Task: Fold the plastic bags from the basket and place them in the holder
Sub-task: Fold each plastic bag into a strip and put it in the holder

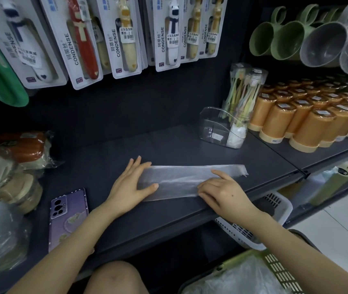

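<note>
Progress is judged to be at an early-to-middle stage. One plastic bag (181, 180) is laid on the dark shelf (105, 158), already flattened into a long narrow strip that runs from left to right near the front edge. Its left end is pressed down by the left hand (130, 185), which is spread flat with straight fingers and the thumb laid across the strip. The strip's nearer right part is held down by the right hand (224, 194), fingers extended and only slightly bent, the forefinger stretched out over the plastic. Nothing is gripped by either hand; the bag is only pressed.

The lengthwise folding is taken to be done, while the strip is not yet folded down into a small packet. The clear holder (211, 124) is set further back on the shelf to the right, well apart from the strip. A small white bundle (235, 134) is seen in its right compartment; whether it is a finished bag cannot be told. More crumpled clear plastic (232, 281) is seen in the green basket (275, 270) at the lower right, so several bags are judged to be left.
</note>
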The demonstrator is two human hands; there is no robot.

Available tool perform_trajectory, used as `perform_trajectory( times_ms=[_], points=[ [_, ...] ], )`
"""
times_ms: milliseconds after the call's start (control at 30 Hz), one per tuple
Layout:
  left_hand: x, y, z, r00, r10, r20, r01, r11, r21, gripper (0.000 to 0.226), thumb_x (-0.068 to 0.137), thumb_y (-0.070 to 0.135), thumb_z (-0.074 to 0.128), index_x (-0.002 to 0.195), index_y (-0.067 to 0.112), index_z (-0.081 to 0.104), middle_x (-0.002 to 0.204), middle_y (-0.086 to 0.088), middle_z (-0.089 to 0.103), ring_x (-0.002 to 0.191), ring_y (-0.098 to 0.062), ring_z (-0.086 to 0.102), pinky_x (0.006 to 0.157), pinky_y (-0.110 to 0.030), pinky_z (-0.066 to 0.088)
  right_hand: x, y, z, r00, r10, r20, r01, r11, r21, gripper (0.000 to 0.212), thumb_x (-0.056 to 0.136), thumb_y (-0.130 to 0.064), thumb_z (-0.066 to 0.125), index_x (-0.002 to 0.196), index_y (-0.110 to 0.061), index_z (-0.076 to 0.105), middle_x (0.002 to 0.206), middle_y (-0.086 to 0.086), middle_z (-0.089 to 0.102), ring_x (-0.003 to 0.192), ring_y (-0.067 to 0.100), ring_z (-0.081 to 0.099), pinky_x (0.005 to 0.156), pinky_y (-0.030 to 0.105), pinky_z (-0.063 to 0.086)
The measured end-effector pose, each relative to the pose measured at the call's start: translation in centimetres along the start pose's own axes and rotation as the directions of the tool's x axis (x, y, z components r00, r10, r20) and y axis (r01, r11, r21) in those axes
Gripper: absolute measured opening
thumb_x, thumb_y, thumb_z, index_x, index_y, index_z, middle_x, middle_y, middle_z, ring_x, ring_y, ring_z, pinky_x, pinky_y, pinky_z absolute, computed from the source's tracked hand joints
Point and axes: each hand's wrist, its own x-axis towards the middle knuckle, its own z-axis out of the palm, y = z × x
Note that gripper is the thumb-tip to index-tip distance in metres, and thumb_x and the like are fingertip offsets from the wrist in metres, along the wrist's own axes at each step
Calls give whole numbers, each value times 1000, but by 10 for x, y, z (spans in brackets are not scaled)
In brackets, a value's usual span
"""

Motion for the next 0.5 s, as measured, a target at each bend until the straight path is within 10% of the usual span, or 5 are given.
perform_trajectory(
  times_ms=[100,233,367,500],
  points=[
    [-20,3,-17,985,169,-24,-169,986,-12,65,67,88,42,105,39,61,117,29,54,113,5,48,97,-20,38,-7,-4,-12,993,104,56,-109,990,86,27,96,-27,42,82,-16,62,69,-7,62,62,12,58,111,27,28],
    [-32,6,-27,972,116,205,-125,992,28,58,60,80,47,96,38,64,97,30,61,96,6,56,87,-16,42,-4,-14,-36,939,256,227,-312,914,259,17,97,-22,47,83,-21,56,70,2,64,66,19,56,83,2,30],
    [-17,0,-24,996,16,82,-8,995,-94,13,86,47,63,77,38,62,84,28,65,85,4,59,76,-17,43,15,-9,-32,826,416,379,-546,758,358,24,97,-19,48,76,-29,51,70,-3,62,68,12,57,73,28,48],
    [-2,-4,-19,996,-94,-11,91,984,-154,22,93,22,61,73,17,67,74,8,69,72,-2,59,65,-16,39,29,-7,-30,753,495,432,-642,695,323,25,98,-35,48,78,-24,57,70,-7,61,75,14,60,77,33,49]
  ],
)
